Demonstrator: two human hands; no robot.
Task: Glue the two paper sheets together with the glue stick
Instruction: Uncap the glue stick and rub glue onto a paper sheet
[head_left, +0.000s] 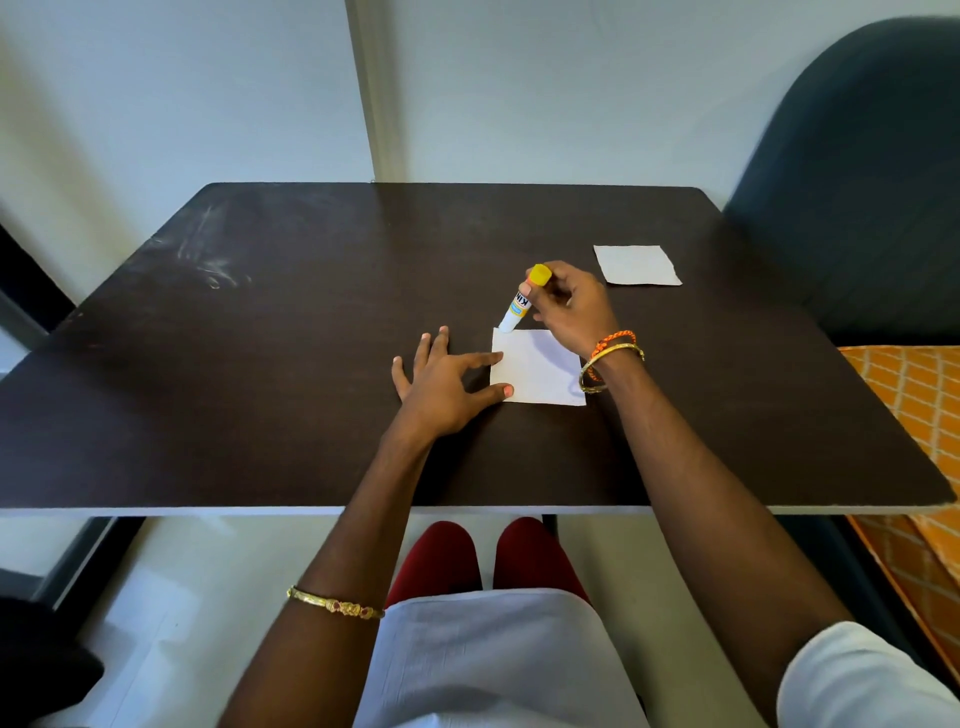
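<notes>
A small white paper sheet (540, 370) lies flat on the dark table (311, 338) in front of me. My left hand (441, 384) rests spread on the table, its thumb and forefinger pressing the sheet's left edge. My right hand (569, 306) grips a white glue stick (519, 304) with a yellow end at the top, tilted, its lower tip touching the sheet's far left corner. A second white paper sheet (638, 265) lies apart, farther back on the right.
A dark blue chair back (862, 182) stands at the table's right far corner. An orange patterned cloth (919, 415) lies to the right, below table level. A pale wall runs behind the table's far edge.
</notes>
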